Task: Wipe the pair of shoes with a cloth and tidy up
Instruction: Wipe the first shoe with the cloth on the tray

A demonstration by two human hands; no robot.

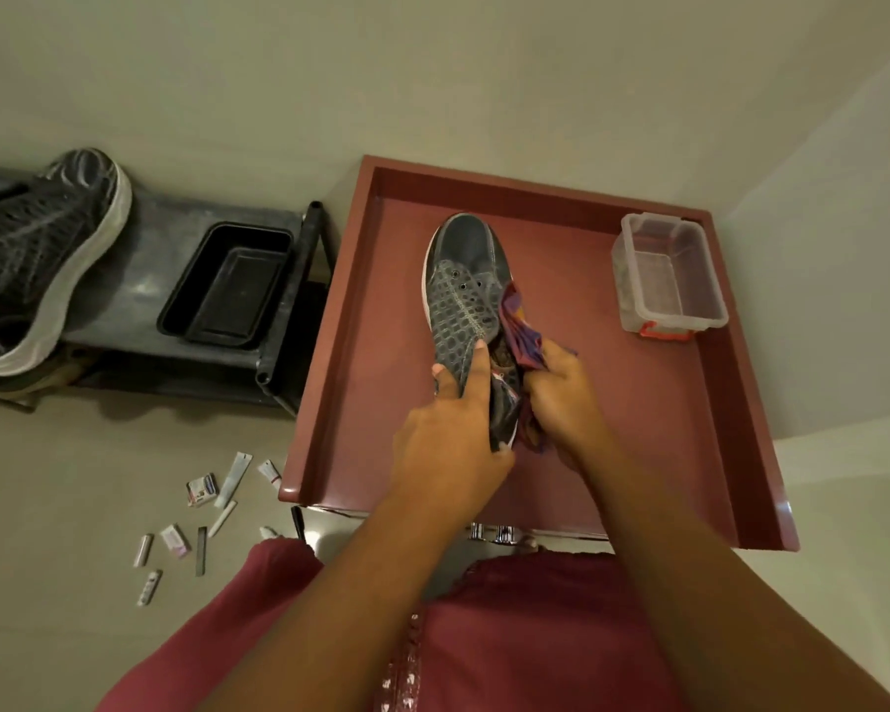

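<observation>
Grey shoe (466, 295) over red worktop (679, 434), long axis near-far, toe pointing far. Left hand (448, 444) grip clamped on its heel end; right hand (561, 398) grip clenched on cloth (522, 328) at shoe's right side

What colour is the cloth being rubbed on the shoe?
Purple with reddish-orange patches, seen in the head view: the cloth beside the grey shoe.

Dim, warm indoor light leaves the picture soft and slightly grainy. Wide-angle distortion bends the red tray (741, 403) edges, and soft shadows fall beneath the shelf (140, 249) left of it.
</observation>
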